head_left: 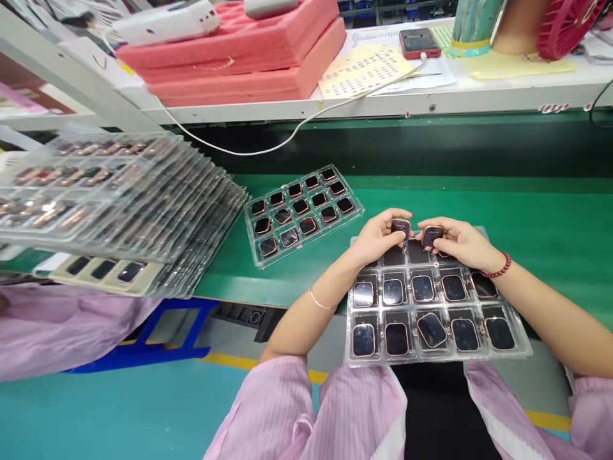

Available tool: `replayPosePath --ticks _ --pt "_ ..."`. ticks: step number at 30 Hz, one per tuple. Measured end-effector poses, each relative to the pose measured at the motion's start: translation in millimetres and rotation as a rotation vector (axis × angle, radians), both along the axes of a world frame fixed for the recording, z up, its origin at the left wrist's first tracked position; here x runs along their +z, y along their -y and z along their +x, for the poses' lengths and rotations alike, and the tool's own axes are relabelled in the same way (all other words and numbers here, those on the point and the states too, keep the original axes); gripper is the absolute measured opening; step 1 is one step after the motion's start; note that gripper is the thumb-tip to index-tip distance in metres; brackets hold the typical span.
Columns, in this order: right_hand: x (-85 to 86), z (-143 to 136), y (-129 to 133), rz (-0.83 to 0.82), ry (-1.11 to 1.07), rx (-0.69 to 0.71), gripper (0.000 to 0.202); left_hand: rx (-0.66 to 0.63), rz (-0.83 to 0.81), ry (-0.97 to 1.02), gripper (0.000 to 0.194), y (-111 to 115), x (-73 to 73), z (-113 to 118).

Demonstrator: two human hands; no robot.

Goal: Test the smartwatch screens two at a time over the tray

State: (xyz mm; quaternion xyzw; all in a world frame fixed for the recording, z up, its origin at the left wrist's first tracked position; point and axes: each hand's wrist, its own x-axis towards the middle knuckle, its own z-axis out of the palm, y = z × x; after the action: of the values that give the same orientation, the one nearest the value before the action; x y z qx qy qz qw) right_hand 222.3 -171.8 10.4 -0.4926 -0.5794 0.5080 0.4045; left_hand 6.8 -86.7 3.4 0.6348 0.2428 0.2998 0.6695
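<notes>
Over the back row of a clear plastic tray [352, 319], my left hand [379, 236] pinches a dark square watch body [401, 227]. Close to its right, my right hand [462, 241] holds a second dark watch body [432, 236] between thumb and fingers. The two watch bodies are slightly apart. Square watch bodies with gold rims lie in the tray's front and middle rows; one in the front row [431, 329] sits tilted. My hands partly cover the back row. The tray's front edge reaches past the green bench's edge.
Another filled tray [282, 257] lies on the green bench [268, 287]. Tall stacked trays [191, 211] stand at the left, near a person's pink sleeve [71, 326]. A white cable [249, 154] hangs below the shelf [383, 105], which holds red foam blocks [230, 57] and a phone [420, 43].
</notes>
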Motion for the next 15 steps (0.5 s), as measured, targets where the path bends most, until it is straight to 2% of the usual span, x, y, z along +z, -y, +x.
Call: replayPosePath --ticks 3,5,8,12,15 --pt "-2.4 -2 0 0.047 -0.010 -0.010 0.053 -0.002 0.026 -0.016 0.046 1 0.2 1" --pt "-4.5 -3 1 0.074 -0.020 -0.024 0.058 0.020 0.085 -0.076 0.035 3 2.4 1" --pt "-7.7 -4 3 0.113 0.022 -0.033 0.055 0.112 0.322 -0.255 0.017 7 7.1 -1" --pt "-7.5 -6 6 0.307 0.329 0.041 0.048 0.151 0.699 -0.513 0.016 8 10.2 -4" --pt "-3.8 -10 7 0.531 0.604 0.151 0.047 0.162 0.821 -0.641 0.022 7 8.4 -5"
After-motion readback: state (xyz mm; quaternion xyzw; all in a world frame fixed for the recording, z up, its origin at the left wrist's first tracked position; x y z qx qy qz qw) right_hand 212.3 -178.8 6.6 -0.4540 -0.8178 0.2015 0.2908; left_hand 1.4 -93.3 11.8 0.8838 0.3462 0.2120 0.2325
